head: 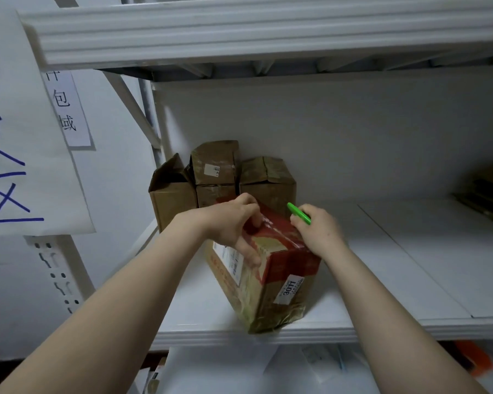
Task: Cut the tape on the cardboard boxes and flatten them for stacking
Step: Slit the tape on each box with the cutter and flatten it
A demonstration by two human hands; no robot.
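Left fingers (253, 220) grip box (282, 282), right fingers (297, 224) cutter (299, 214); three boxes (215, 169) behind.

One wide-angle camera, worn on the person's head, looks forward and a little down into a white shelf (396, 265) bay from close range. Both forearms (120, 302) enter from the bottom corners and meet near the centre, where the left hand (231, 223) and right hand (319, 231) sit (the upper beam (268, 32) bows across the top).

two forearms, bare as far as they show, end in a bare left hand (234, 223) and a bare right hand (320, 233).
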